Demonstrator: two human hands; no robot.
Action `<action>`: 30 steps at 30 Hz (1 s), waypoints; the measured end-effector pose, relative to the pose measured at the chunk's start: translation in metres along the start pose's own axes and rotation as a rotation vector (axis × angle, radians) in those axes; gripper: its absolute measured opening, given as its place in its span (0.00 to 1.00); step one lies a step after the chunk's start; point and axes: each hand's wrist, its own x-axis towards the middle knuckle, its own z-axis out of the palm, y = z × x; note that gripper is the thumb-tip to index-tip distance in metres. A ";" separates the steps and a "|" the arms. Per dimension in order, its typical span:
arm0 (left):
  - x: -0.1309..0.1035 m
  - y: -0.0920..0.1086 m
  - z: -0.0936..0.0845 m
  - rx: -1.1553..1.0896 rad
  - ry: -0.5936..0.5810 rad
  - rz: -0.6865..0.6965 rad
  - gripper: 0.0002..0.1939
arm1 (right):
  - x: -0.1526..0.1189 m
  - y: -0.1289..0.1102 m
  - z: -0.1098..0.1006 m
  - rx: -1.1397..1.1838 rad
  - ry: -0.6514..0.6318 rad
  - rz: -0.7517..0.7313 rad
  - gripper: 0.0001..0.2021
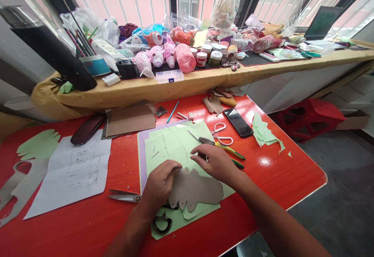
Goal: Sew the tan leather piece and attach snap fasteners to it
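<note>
My left hand [160, 183] is closed in a pinch on the upper left edge of a grey-brown cutout [198, 190], a flat board piece with rounded lobes and small holes. Just above the cutout my right hand [214, 161] hovers, thumb and forefinger curved with a small gap between them. A thin dark wire [181, 142] arcs over the green paper [156, 148] just left of those fingers. Beyond the right hand lie pliers [224, 148] with yellow-green handles and white-handled scissors [223, 140]. Dark-handled scissors [125, 196] rest partly under my left hand and the cutout.
A phone [238, 122], green paper scraps [264, 130] and brown cutouts [212, 104] lie to the right on the red table [280, 171]. Leftward are a drawn sheet [76, 171], a dark case [87, 128] and brown boards [131, 120]. Jars and crafts crowd the window ledge [210, 80].
</note>
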 end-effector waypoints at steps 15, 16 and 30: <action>-0.002 -0.001 0.002 -0.059 -0.008 -0.049 0.11 | -0.037 0.053 -0.037 -0.624 -0.023 0.186 0.24; -0.002 -0.001 0.002 -0.060 -0.005 -0.050 0.11 | -0.035 0.053 -0.037 -0.616 -0.033 0.197 0.23; -0.001 -0.002 0.002 -0.112 0.007 -0.010 0.11 | -0.075 0.012 -0.027 0.663 0.004 0.589 0.24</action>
